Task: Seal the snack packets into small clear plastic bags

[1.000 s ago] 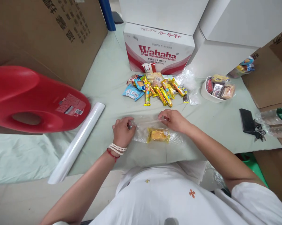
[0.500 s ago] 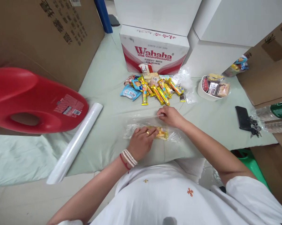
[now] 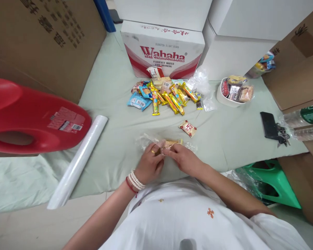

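Note:
A yellow snack point(image 3: 172, 142) lies wrapped in a sheet of clear plastic film point(image 3: 146, 140) on the pale green cloth point(image 3: 114, 104) right in front of me. My left hand point(image 3: 149, 164), with a ring and bead bracelets, presses down on the film with bent fingers. My right hand point(image 3: 183, 158) lies against it from the right, its fingers closed on the wrapped snack. A small red-and-white snack packet point(image 3: 188, 128) lies loose just beyond my hands. Farther back lies a heap of several wrapped snacks point(image 3: 164, 95).
A roll of clear film point(image 3: 78, 161) lies at my left beside a big red jug point(image 3: 36, 121). A Wahaha carton point(image 3: 163, 52) stands behind the heap. At right are a white bowl of snacks point(image 3: 233, 93), a black phone with keys point(image 3: 269, 125), bottles point(image 3: 302, 119) and a green stool point(image 3: 271, 180).
Both hands have come together over the wrapped snack, nearer my body. My right hand left the film's far edge. A small red-and-white packet now lies uncovered beyond them. The view tilted down.

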Demonstrator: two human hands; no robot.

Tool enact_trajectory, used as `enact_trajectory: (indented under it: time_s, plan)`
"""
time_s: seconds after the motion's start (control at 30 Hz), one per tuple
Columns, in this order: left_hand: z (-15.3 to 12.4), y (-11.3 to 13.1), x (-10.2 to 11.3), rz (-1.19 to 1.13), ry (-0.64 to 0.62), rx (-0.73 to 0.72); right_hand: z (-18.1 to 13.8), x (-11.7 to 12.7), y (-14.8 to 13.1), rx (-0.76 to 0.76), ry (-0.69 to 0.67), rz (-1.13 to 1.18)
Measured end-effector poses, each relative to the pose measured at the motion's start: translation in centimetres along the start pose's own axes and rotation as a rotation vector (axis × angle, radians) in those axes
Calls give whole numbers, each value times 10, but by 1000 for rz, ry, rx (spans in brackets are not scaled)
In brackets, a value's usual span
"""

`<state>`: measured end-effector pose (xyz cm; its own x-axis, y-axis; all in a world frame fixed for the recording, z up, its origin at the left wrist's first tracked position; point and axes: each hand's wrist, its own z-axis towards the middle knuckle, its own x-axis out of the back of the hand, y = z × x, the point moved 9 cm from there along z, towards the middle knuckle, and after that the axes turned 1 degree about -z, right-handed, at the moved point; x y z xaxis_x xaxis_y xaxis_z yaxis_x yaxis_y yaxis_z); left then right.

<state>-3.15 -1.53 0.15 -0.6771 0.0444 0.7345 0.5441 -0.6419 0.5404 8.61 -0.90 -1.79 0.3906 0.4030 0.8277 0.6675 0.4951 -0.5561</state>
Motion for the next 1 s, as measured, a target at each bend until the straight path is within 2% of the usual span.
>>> enact_trajectory:
  time_s: [0.07,0.1,0.2,0.23,0.27,0.33,0.43,0.5,0.57,0.63,0.73,0.83,0.9,1.0]
  plan:
    - [-7,-2,17,-72,54,17,4,-1,1,-28,-6,-46]
    - [-9,-7,29,-86,121,71,6,-1,1,-40,-9,-76]
    - [-16,-34,64,32,421,396,12,2,-3,-54,-40,-148]
    - [-17,-43,70,105,485,504,14,4,-4,-60,-53,-160]
    - [-15,-50,72,170,500,589,15,5,-5,-65,-68,-165]
    - [-4,-64,60,208,360,671,15,10,-4,-76,-89,-135]
    - [1,-79,40,51,95,741,13,17,-4,-55,-88,16]
    - [-7,-81,42,-68,86,832,12,21,-3,-39,-66,126]
    - [-13,-76,50,-169,186,911,12,23,0,-44,-42,183]
    - [-8,-61,46,-296,241,898,13,23,0,-36,-33,194]
    - [19,-28,22,-351,129,690,14,25,1,3,-24,226]
    - [39,5,1,-28,-16,419,9,29,8,-12,-3,371]
    - [42,14,-10,205,-98,323,0,32,18,-79,61,461]
    - [38,14,-22,390,-205,271,-24,45,40,-266,345,414]
